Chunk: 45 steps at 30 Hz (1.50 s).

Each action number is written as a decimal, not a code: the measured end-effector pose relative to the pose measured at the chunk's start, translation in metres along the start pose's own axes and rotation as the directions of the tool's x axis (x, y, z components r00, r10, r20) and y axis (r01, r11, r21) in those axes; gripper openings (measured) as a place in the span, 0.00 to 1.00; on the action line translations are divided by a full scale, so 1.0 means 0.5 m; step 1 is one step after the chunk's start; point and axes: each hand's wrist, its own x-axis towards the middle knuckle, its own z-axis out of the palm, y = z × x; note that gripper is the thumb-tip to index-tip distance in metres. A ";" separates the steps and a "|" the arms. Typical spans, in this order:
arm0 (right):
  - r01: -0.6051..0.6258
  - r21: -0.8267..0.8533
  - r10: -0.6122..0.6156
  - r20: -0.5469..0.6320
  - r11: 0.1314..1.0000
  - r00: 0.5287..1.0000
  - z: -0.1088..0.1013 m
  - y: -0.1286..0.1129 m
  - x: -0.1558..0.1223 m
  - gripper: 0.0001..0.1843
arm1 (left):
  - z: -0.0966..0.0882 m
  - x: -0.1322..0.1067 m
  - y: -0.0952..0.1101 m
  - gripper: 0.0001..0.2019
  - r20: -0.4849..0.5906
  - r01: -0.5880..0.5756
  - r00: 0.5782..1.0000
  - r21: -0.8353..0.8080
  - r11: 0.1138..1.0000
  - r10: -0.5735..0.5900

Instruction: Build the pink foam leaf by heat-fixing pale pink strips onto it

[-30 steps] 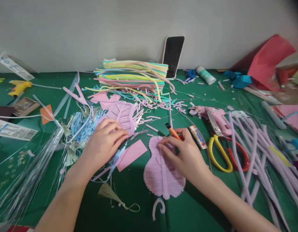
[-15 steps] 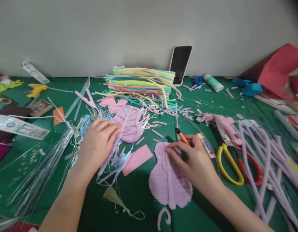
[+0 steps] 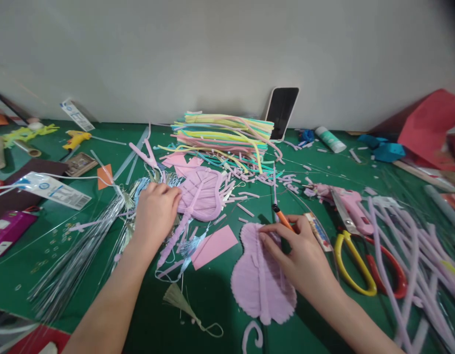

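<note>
My left hand (image 3: 157,209) is closed, knuckles up, at the left edge of a lavender pipe-cleaner fan (image 3: 207,199) with a twisted handle. Whatever its curled fingers hold is hidden. A thin lavender strip (image 3: 98,223) reaches out on its left over the silver tinsel. My right hand (image 3: 295,248) pinches the upper right of a lavender gourd-shaped piece (image 3: 251,280) made of pipe-cleaner rows, with a raised centre rib. Just beyond those fingers is an orange stick-like tool (image 3: 284,219) with a black end; whether it is held I cannot tell. A curled lavender piece (image 3: 254,334) lies below.
Scissors (image 3: 354,265), a pink glue gun (image 3: 345,204) and lavender pipe cleaners (image 3: 408,275) lie right. Coloured pipe cleaners (image 3: 222,135) and a phone (image 3: 282,113) stand at the back. Tinsel (image 3: 75,265) is left, a tassel (image 3: 183,302) in front, pink paper (image 3: 215,247) between the hands.
My left hand has shifted left off the fan's handle, which now shows fully. The lavender strip has appeared left of it. My right hand keeps its place; the whole view has shifted slightly.
</note>
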 end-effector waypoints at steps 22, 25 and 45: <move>-0.068 0.410 0.205 -0.302 0.910 0.931 -0.003 -0.002 0.010 0.11 | -0.030 -0.001 0.123 0.08 -0.132 -0.348 0.936 -0.506 0.790 0.328; -0.098 0.314 0.159 -0.174 0.944 0.972 -0.004 -0.001 0.011 0.06 | -0.011 -0.010 0.152 0.08 -0.047 -0.363 0.915 -0.523 0.771 0.400; -0.086 0.157 0.071 0.104 0.984 0.992 0.006 -0.008 0.006 0.06 | -0.002 -0.008 0.165 0.10 0.026 -0.256 0.941 -0.598 0.760 0.338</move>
